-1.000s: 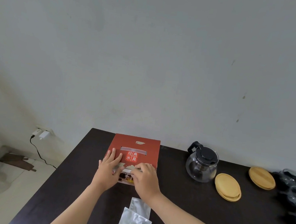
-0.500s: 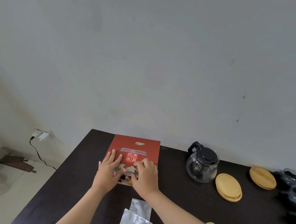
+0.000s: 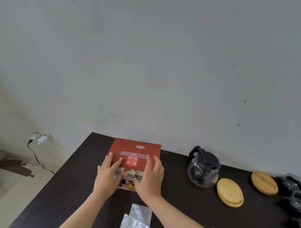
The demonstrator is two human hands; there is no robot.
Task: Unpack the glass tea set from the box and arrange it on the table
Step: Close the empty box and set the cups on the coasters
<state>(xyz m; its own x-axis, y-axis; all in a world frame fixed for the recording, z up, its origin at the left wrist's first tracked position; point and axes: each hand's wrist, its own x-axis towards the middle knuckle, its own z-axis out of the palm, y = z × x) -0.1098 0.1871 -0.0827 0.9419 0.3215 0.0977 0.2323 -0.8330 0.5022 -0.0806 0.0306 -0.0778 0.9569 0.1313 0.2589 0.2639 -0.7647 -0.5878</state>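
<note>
Both hands, left hand point(image 3: 108, 176) and right hand point(image 3: 149, 178), lie open-fingered flat on the red box point(image 3: 138, 151) at the table's point(image 3: 182, 218) far edge, with glass teapot point(image 3: 203, 169), wooden coasters point(image 3: 230, 192) and glass cups point(image 3: 298, 194) already out alongside.

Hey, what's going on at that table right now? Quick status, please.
Left hand and right hand flat on the red box, open. Box shut. Glass pot, wooden lids already out, right of it. Nothing in the way.
</note>
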